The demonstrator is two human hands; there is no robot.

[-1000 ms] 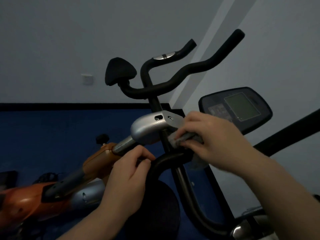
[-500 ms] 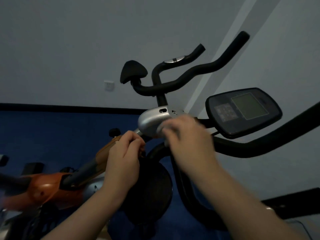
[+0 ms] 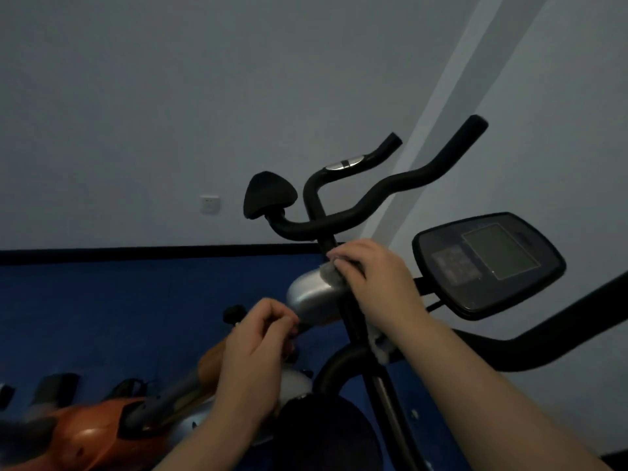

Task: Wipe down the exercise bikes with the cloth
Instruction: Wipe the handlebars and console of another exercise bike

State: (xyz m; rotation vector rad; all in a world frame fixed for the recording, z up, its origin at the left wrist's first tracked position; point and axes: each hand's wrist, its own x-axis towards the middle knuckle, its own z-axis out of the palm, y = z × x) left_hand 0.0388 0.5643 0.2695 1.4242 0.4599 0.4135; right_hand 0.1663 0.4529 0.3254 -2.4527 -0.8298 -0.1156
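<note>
An orange and silver exercise bike (image 3: 98, 433) lies low at the left, its silver stem housing (image 3: 307, 295) in the middle and black handlebars (image 3: 343, 217) above. My right hand (image 3: 373, 277) grips a grey cloth (image 3: 328, 271) and presses it on the black stem post at the housing's upper right. A tail of cloth (image 3: 382, 350) hangs below my wrist. My left hand (image 3: 255, 345) has its fingers curled round the bar just below the housing.
A black console (image 3: 489, 263) with a screen stands to the right on another machine, whose black handle (image 3: 550, 348) sweeps across the right side. A round black pad (image 3: 268, 195) sits left of the handlebars. A grey wall with a socket (image 3: 209, 203) lies behind.
My right hand has moved the cloth from the lower stem up over the silver housing to its upper right. The view has tilted up and my left hand has kept its hold.
</note>
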